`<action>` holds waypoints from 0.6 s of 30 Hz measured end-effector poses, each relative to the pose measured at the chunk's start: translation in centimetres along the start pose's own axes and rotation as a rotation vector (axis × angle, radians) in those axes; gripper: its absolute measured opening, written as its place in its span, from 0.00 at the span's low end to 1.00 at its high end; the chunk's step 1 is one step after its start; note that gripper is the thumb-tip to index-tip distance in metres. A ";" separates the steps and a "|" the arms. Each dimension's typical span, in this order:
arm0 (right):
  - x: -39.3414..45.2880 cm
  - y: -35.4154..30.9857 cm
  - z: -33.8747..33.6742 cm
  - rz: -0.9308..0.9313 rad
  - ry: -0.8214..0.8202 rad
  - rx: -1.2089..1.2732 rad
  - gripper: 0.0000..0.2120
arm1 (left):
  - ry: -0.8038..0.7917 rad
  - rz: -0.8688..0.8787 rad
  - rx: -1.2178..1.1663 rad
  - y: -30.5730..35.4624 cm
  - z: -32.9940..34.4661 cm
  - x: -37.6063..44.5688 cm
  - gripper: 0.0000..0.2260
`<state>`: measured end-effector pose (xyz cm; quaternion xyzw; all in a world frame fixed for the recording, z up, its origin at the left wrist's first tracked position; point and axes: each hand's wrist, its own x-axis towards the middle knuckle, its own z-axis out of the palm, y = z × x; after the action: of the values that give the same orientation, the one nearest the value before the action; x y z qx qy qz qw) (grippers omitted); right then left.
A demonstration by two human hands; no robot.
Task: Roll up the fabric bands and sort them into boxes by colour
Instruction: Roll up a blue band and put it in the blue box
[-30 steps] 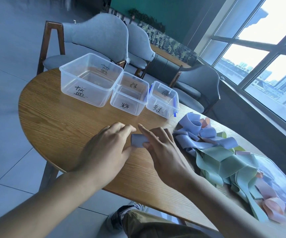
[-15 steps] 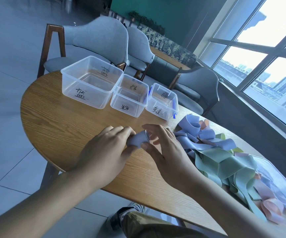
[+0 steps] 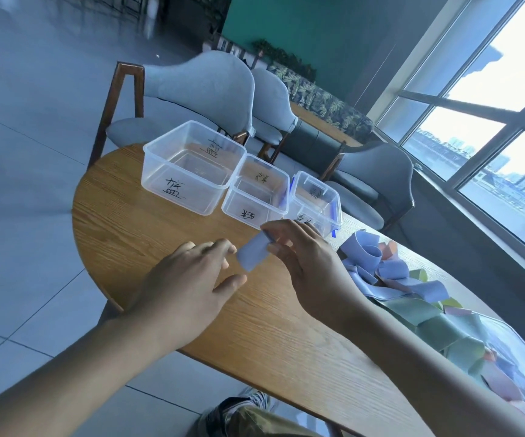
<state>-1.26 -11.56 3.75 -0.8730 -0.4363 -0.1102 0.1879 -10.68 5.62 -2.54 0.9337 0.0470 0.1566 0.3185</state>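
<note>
- I count three clear boxes in a row on the tabletop (image 3: 166, 247): large box (image 3: 191, 167), middle box (image 3: 256, 192), small box (image 3: 314, 201) with blue clips. All three hold nothing.
- Right hand (image 3: 308, 263) pinches one rolled blue band (image 3: 252, 254), lifted off the wood.
- Left hand (image 3: 188, 279) spread, fingers relaxed, beside the roll.
- Loose bands (image 3: 412, 298), blue, green, pink, heaped to the right.

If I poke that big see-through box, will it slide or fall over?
The largest clear box looks empty and thin-walled, so probably light; it would likely slide on the smooth wooden table. Being wide and low, it seems unlikely to tip.
</note>
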 end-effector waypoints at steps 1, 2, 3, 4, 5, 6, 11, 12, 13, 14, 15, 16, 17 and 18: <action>0.6 0.0 0.1 0.008 0.006 0.001 0.10 | -0.020 -0.018 0.026 -0.4 -0.2 0.0 0.15; 1.2 0.0 0.2 0.019 0.005 0.001 0.09 | -0.031 -0.025 0.055 -0.9 -0.4 0.0 0.16; 1.9 -0.1 0.3 0.026 0.002 -0.003 0.09 | -0.038 -0.025 0.087 -1.3 -0.6 -0.1 0.17; 2.6 -0.1 0.5 0.027 0.001 -0.014 0.09 | -0.049 -0.024 0.116 -1.7 -0.7 -0.1 0.17; 3.4 -0.1 0.6 0.023 0.003 -0.028 0.08 | -0.060 -0.025 0.136 -2.2 -0.8 -0.2 0.17; 4.1 -0.1 0.7 0.021 0.005 -0.042 0.08 | -0.071 -0.027 0.147 -2.6 -0.8 -0.3 0.18; 8.0 -0.2 1.1 -0.009 0.025 -0.078 0.09 | -0.110 -0.030 0.184 -4.4 -0.3 -0.8 0.26; 8.9 -0.3 1.2 -0.016 0.035 -0.091 0.09 | -0.109 -0.029 0.182 -4.7 -0.2 -0.9 0.26; 9.7 -0.3 1.3 -0.020 0.046 -0.113 0.10 | -0.105 -0.027 0.179 -4.8 0.0 -0.9 0.26; 10.6 -0.4 1.5 -0.020 0.055 -0.137 0.10 | -0.096 -0.021 0.178 -5.0 0.1 -0.9 0.26; 11.5 -0.5 1.6 -0.018 0.063 -0.156 0.12 | -0.089 -0.014 0.183 -5.1 0.2 -1.0 0.26; 12.4 -0.6 1.7 -0.013 0.071 -0.163 0.13 | -0.087 -0.008 0.197 -5.2 0.4 -1.0 0.26; 13.2 -0.7 1.9 -0.012 0.077 -0.161 0.13 | -0.084 -0.006 0.217 -5.4 0.5 -1.0 0.25; 14.1 -0.9 2.1 -0.018 0.082 -0.157 0.14 | -0.081 -0.006 0.237 -5.5 0.6 -1.1 0.25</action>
<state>6.47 -0.06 7.10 -0.8759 -0.4260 -0.1814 0.1354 -11.40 9.43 -6.67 0.9703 0.0551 0.1111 0.2079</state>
